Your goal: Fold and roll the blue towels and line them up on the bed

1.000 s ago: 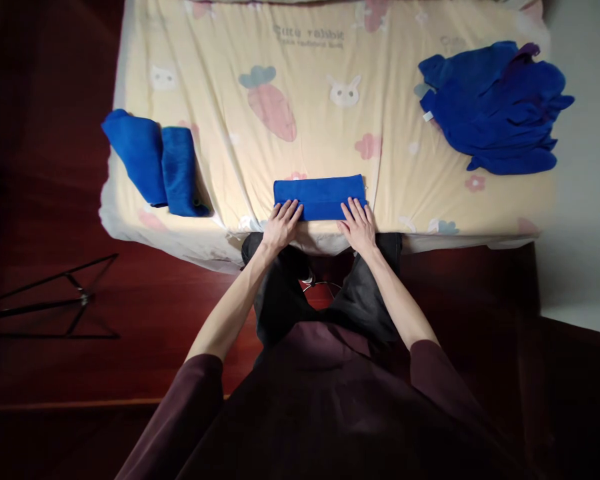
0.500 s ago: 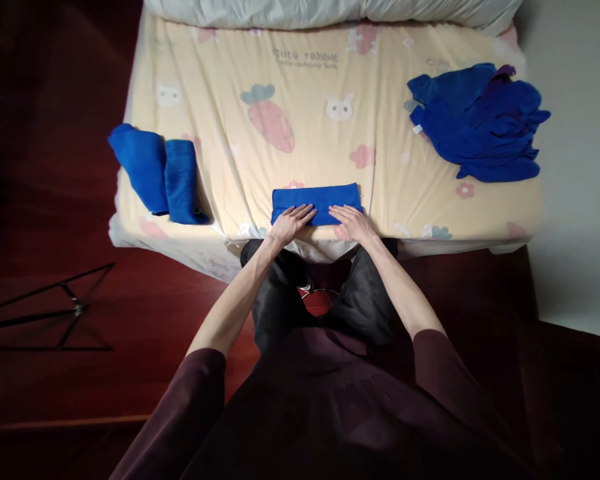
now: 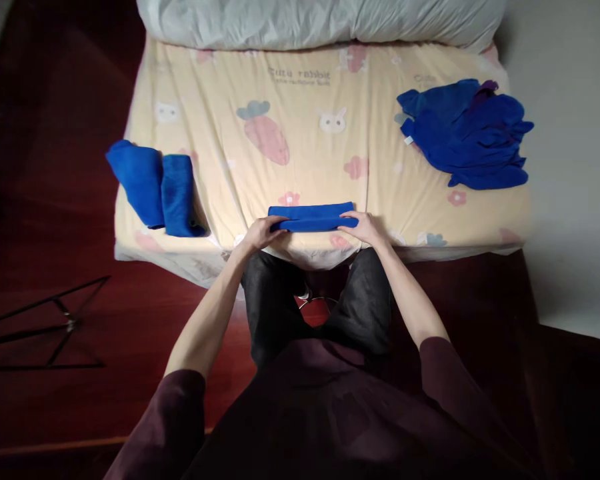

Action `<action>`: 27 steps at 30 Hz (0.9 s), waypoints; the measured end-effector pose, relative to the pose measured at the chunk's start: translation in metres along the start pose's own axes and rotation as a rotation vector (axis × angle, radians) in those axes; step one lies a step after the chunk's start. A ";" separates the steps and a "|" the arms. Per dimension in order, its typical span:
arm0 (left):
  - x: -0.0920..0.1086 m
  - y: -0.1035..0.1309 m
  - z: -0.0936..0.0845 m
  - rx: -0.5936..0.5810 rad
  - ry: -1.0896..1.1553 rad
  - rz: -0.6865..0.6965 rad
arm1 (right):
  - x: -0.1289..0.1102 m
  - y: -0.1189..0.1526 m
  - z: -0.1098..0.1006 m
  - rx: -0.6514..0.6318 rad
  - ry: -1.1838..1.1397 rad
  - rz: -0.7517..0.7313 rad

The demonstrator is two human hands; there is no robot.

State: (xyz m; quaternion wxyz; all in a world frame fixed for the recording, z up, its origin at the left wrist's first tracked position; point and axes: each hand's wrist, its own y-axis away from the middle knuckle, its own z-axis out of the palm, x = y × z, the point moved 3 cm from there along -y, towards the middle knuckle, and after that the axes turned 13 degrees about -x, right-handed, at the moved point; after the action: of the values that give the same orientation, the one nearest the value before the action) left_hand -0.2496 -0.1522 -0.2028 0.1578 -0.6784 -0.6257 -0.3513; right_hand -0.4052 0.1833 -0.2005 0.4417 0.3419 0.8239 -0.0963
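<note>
A folded blue cloth (image 3: pixel 311 217) lies across the near edge of the bed, its front part doubled up into a narrow strip. At its left end, my left hand (image 3: pixel 263 232) pinches the near fold between thumb and fingers. My right hand (image 3: pixel 364 227) grips the other end of the same fold in a similar way. Two rolled or folded blue cloths, one (image 3: pixel 141 183) wider and one (image 3: pixel 177 195) narrower, lie side by side on the left. On the right is a loose heap of blue cloths (image 3: pixel 465 137) with a purple bit and a small white tag.
The bed (image 3: pixel 210 80) has a yellow sheet printed with rabbits and carrots. A pale quilt (image 3: pixel 320 23) is bunched along its far side. A white wall (image 3: pixel 570 167) stands to the right. Black tripod legs (image 3: pixel 55 327) rest on the red floor at the left.
My hands have gone from lying flat on the cloth to gripping its two ends. The cloth's near edge is now folded over into a narrower strip. The view has shifted slightly.
</note>
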 end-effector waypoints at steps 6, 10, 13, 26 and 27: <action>-0.025 -0.003 0.001 0.274 0.184 -0.255 | 0.029 -0.001 -0.002 0.163 -0.204 0.153; -0.033 -0.013 0.003 0.359 0.190 -0.362 | 0.037 -0.008 0.000 0.199 -0.122 0.213; -0.034 -0.019 0.003 0.367 0.132 -0.413 | 0.037 -0.013 0.001 0.199 -0.058 0.243; -0.026 -0.004 0.002 0.395 0.197 -0.365 | 0.040 -0.013 0.002 0.227 -0.170 0.229; -0.025 -0.002 0.002 0.400 0.203 -0.364 | 0.040 -0.012 0.002 0.236 -0.209 0.217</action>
State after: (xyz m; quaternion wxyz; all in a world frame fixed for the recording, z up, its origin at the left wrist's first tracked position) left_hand -0.2507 -0.1691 -0.2217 0.2845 -0.4716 -0.7751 -0.3096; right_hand -0.4267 0.1927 -0.2355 0.4894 0.4664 0.7147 -0.1791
